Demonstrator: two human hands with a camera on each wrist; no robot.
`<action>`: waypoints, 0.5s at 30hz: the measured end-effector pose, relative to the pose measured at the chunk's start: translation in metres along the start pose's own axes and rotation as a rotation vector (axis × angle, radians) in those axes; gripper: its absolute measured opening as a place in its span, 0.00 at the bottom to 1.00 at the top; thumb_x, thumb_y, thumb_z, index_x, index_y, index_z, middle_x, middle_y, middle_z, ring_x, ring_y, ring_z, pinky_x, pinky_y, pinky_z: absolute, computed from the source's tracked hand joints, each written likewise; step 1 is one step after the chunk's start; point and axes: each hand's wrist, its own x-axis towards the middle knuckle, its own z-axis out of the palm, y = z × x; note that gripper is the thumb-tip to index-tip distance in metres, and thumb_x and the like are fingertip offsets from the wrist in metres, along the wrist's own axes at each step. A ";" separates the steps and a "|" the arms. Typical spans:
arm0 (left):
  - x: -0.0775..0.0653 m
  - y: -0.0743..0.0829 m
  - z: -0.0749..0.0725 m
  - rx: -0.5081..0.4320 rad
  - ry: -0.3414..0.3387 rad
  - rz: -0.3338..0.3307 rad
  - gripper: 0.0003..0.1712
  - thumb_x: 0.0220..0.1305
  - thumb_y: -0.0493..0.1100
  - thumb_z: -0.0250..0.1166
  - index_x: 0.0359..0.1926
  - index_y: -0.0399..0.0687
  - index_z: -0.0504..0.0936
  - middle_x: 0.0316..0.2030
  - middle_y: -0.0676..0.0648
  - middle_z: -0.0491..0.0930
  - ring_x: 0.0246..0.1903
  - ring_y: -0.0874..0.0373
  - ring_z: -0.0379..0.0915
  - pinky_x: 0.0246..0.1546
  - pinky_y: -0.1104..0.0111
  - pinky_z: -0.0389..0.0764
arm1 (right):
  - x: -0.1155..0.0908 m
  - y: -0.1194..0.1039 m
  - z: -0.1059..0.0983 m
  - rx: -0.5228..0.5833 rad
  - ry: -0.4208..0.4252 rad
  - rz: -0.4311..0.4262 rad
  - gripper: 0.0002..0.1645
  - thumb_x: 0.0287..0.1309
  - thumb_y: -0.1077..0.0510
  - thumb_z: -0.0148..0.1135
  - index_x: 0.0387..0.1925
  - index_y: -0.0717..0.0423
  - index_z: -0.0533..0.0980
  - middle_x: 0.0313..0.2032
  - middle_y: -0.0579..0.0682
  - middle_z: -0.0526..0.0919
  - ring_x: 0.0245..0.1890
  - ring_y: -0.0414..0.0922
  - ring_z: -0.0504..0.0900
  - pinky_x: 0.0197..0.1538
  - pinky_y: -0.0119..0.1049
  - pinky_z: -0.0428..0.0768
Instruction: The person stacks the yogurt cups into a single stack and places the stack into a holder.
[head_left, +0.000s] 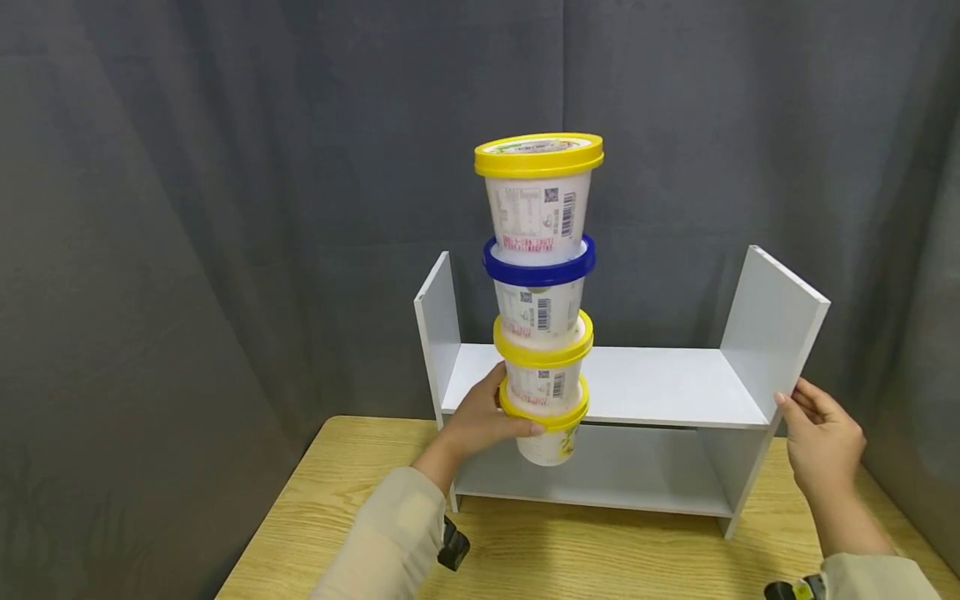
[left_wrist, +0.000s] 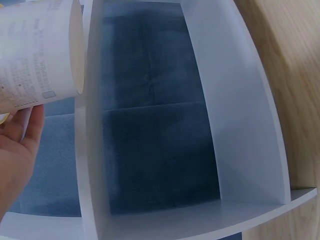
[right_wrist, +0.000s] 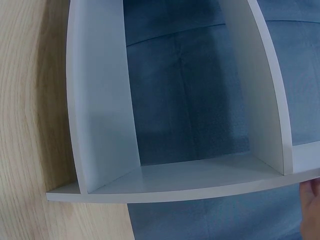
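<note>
Several white paper tubs are stacked upright; the top tub [head_left: 528,208] has a yellow lid, the one beneath it a blue lid [head_left: 542,268]. My left hand [head_left: 476,421] grips the bottom tub [head_left: 547,447], its thumb across the front just under the yellow lid. In the left wrist view, a tub's printed side [left_wrist: 37,55] and base edge show beside the upper board's front edge. The stack overlaps a white two-tier shelf [head_left: 667,387] behind it. My right hand [head_left: 825,442] holds the shelf's right side panel [head_left: 780,321], thumb at its front edge and fingers on the outer side.
The shelf stands on a wooden table [head_left: 360,475], its left side panel [head_left: 438,321] rising above the upper board. A lower board [head_left: 630,471] spans between the panels. Grey curtain [head_left: 225,208] hangs behind and along both sides.
</note>
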 end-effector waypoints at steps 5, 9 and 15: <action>0.009 -0.001 -0.003 0.038 0.001 0.021 0.37 0.41 0.33 0.67 0.54 0.44 0.61 0.45 0.46 0.73 0.43 0.58 0.70 0.43 0.65 0.69 | 0.000 -0.002 0.001 0.002 -0.006 0.017 0.21 0.48 0.66 0.60 0.47 0.65 0.72 0.25 0.28 0.75 0.27 0.26 0.72 0.30 0.13 0.68; 0.021 -0.014 -0.007 0.037 0.010 0.038 0.38 0.41 0.35 0.69 0.54 0.47 0.61 0.45 0.48 0.73 0.43 0.58 0.70 0.43 0.64 0.70 | -0.001 -0.003 0.001 0.012 -0.004 0.024 0.21 0.47 0.66 0.60 0.47 0.65 0.72 0.25 0.28 0.75 0.27 0.26 0.72 0.30 0.12 0.68; 0.032 -0.019 -0.007 0.039 0.049 0.011 0.39 0.40 0.38 0.70 0.55 0.54 0.61 0.44 0.52 0.73 0.43 0.58 0.70 0.43 0.63 0.70 | -0.001 -0.003 0.001 0.001 0.001 0.019 0.21 0.47 0.65 0.60 0.47 0.64 0.73 0.25 0.27 0.74 0.26 0.25 0.72 0.29 0.12 0.67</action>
